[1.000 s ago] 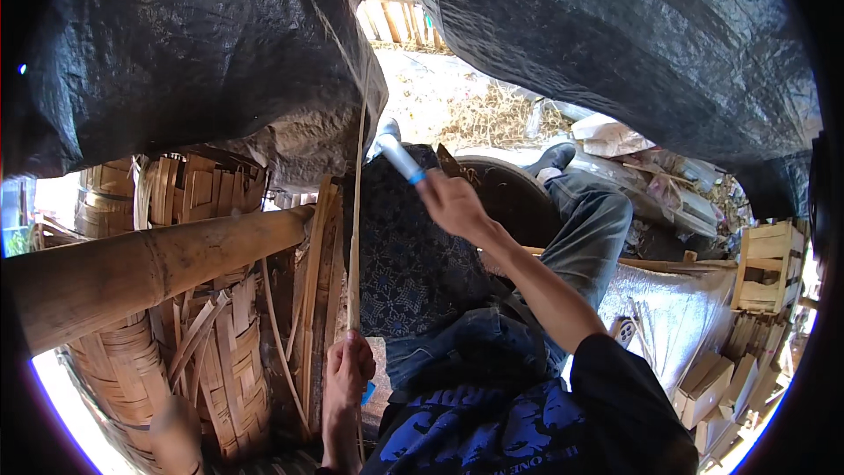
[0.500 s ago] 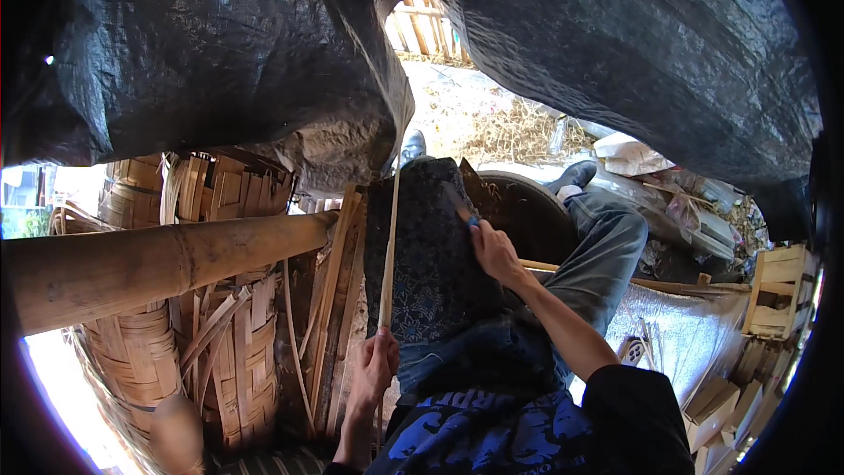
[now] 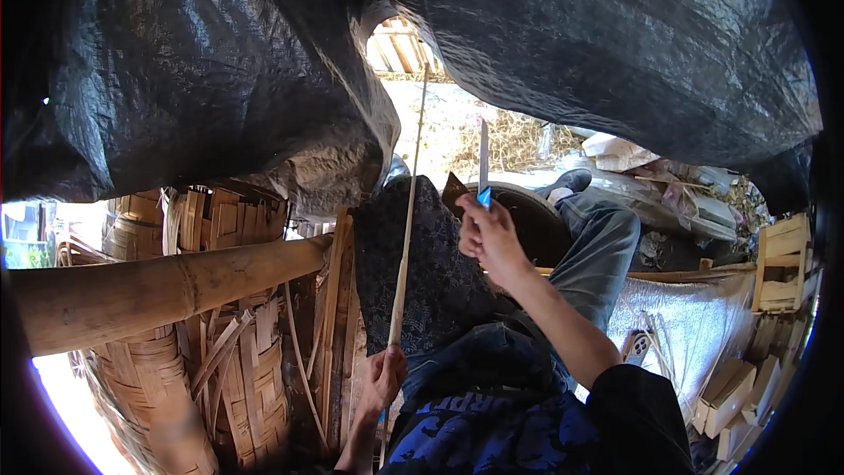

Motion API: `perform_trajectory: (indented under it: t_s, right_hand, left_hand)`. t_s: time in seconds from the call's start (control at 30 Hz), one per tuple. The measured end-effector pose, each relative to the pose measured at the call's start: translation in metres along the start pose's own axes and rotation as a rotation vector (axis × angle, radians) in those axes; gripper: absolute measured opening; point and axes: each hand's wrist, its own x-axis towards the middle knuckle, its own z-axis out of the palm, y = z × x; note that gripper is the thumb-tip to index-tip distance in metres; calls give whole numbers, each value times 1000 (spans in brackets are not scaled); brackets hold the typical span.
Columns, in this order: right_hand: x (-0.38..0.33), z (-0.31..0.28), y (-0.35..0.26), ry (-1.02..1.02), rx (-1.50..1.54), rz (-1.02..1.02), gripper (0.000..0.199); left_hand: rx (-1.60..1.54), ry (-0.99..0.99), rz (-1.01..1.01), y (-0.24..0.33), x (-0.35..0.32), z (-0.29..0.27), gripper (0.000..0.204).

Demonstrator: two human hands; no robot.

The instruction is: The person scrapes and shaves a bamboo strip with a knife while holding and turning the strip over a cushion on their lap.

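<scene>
- Our left hand (image 3: 385,376) is closed in a fist around the strip (image 3: 406,268), near our waist.
- The strip slants up and away from the fist, over the dark patterned cloth (image 3: 440,290) on our lap, its thin far end lying across the bright gap under the tarp (image 3: 220,62).
- Our right hand (image 3: 494,242) is curled around the knife (image 3: 483,158), blade pointing away from us, to the right of the strip and apart from it.
- Past that hand sits a dark round tub (image 3: 536,224), beside our jeans (image 3: 602,242).
- On our left, a thick bamboo pole (image 3: 176,293) crosses in front of a woven basket (image 3: 136,369).
- On our right, a wooden crate (image 3: 782,242) stands beyond a silvery sheet (image 3: 703,317).
</scene>
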Motion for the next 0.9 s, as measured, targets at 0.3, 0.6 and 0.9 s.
perform_trajectory:
  t_s: [0.3, 0.6, 0.9]
  right_hand:
    - [-18, 6, 9, -23, 110, 49, 38]
    - [-31, 3, -5, -22, 45, 56, 39]
    - [-41, 25, 1, -169, -53, -4, 25]
  left_hand:
    - [94, -40, 81, 5, -11, -5, 51]
    - [144, -62, 90, 26, -20, 6, 50]
    - [190, -54, 62, 29, -23, 10, 53]
